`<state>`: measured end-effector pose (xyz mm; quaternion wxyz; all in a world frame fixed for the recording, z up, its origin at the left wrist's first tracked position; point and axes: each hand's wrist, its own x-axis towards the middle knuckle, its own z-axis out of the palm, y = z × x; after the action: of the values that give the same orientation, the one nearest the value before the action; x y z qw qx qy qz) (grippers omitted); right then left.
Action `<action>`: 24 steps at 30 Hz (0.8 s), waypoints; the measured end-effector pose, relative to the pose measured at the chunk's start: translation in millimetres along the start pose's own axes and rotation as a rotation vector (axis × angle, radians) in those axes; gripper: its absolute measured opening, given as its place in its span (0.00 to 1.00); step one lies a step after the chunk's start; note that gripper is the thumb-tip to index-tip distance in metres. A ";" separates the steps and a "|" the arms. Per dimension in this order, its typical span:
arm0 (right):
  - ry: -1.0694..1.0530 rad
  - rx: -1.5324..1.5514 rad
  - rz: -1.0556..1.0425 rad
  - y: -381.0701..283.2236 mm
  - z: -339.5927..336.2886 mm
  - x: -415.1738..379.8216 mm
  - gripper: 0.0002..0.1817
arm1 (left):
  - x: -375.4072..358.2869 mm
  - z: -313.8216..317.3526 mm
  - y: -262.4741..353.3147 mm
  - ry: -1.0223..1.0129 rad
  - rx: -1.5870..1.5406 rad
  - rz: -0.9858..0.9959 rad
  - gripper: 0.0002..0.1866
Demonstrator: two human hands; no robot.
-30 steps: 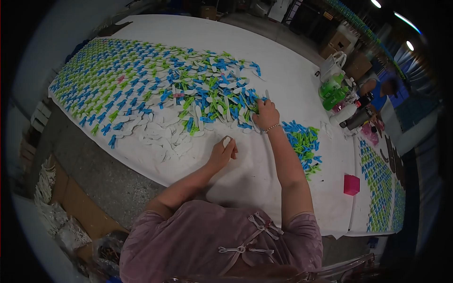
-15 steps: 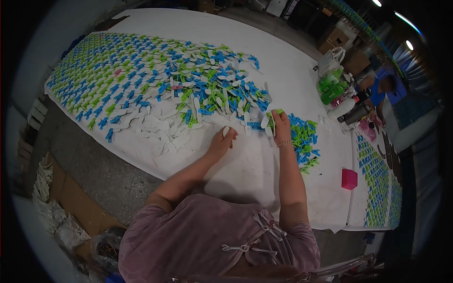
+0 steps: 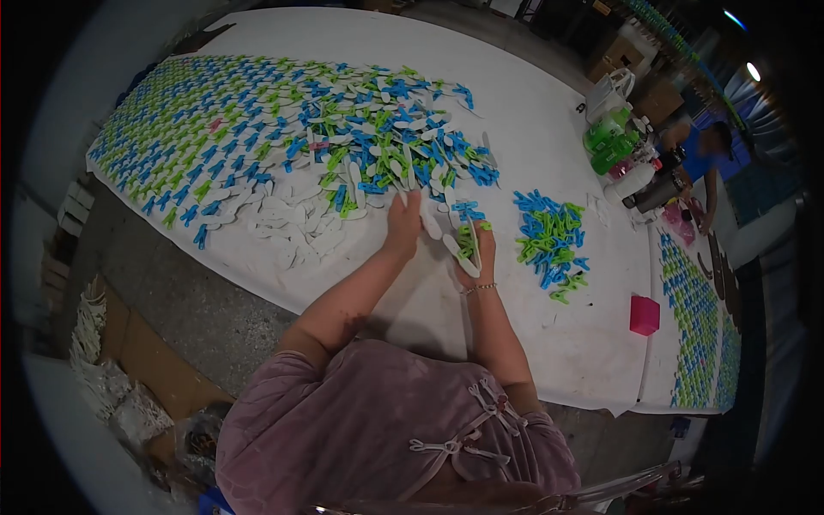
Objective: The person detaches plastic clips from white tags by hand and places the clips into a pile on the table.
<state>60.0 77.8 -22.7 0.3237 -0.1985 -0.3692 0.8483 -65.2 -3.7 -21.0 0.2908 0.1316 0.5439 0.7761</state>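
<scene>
My left hand [image 3: 403, 225] is closed on a white oval piece [image 3: 409, 177] that points away from me, at the near edge of the mixed pile. My right hand [image 3: 479, 251] is wrapped round a green clip [image 3: 466, 243] with white oval parts. Beyond both hands lies a heap of blue and green clips [image 3: 390, 154] mixed with white pieces. To the right of my right hand is a smaller pile of blue and green clips [image 3: 551, 236]. Loose white pieces [image 3: 296, 225] lie to the left of my left hand.
Rows of clips [image 3: 189, 129] cover the table's left side. Green bottles [image 3: 608, 142] and a white bag [image 3: 611, 90] stand at the right. A pink box [image 3: 644, 315] sits at the near right. Another person in blue [image 3: 699, 159] is at the far right, beside more clip rows [image 3: 695, 326].
My right hand has moved left and toward me, away from the small clip pile, still holding its piece. My left hand has moved slightly away from me, its white piece now pointing forward.
</scene>
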 end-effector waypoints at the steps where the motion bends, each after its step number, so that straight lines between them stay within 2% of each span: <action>1: 0.026 0.022 -0.020 -4.6 1.6 -2.8 0.04 | 1.1 -2.9 3.0 0.121 -0.259 -0.012 0.11; 3: 0.050 0.044 -0.040 -10.4 6.2 -3.9 0.04 | -4.9 -4.7 9.0 0.122 -0.274 -0.053 0.11; 5: 0.113 0.022 -0.043 -8.5 10.2 -2.5 0.03 | -20.3 -6.5 14.9 -0.198 -0.009 -0.171 0.11; 6: 0.114 0.027 -0.041 -4.2 7.5 -0.6 0.03 | -28.5 -3.5 20.2 -0.197 -0.005 -0.172 0.11; 8: 0.031 -0.161 -0.131 4.5 -0.1 5.6 0.04 | -40.9 7.0 27.5 -0.422 0.093 -0.356 0.11; 9: 0.034 -0.160 -0.132 4.7 0.9 5.9 0.04 | -41.7 7.1 22.1 -0.425 0.094 -0.357 0.11; 11: 0.151 -0.269 -0.306 5.4 1.8 4.8 0.05 | -41.3 6.7 7.3 -0.424 0.108 -0.273 0.11; 12: 0.156 -0.270 -0.308 -1.0 3.7 1.0 0.05 | -43.2 7.6 6.7 -0.429 0.107 -0.276 0.11; 14: 0.346 -0.201 -0.235 -17.6 8.1 -5.7 0.07 | -44.5 7.0 8.8 -0.188 -0.026 -0.162 0.10; 15: 0.345 -0.199 -0.239 -17.2 4.7 -4.0 0.07 | -43.0 2.9 9.6 -0.191 -0.026 -0.159 0.10; 17: 0.247 -0.477 -0.397 -12.1 -5.4 -1.0 0.07 | -40.4 -5.7 9.5 -0.299 0.058 -0.110 0.11; 18: 0.246 -0.478 -0.398 -8.8 -4.9 -3.8 0.07 | -43.4 -4.1 12.3 -0.299 0.057 -0.109 0.11; 20: 0.031 -0.750 -0.506 4.6 -0.6 -10.9 0.09 | -50.6 -2.4 20.1 -0.316 0.169 -0.166 0.11; 21: 0.027 -0.745 -0.442 4.4 6.6 -16.5 0.10 | -53.1 -2.6 25.5 -0.314 0.170 -0.165 0.11; 24: 0.008 -0.698 -0.420 0.2 6.7 -17.0 0.10 | -56.7 -6.7 28.2 -0.302 0.222 -0.258 0.11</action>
<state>68.2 62.5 -16.8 0.4043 -0.2200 -0.6662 0.5868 -32.2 -49.3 8.8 0.4496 0.2066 0.5886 0.6393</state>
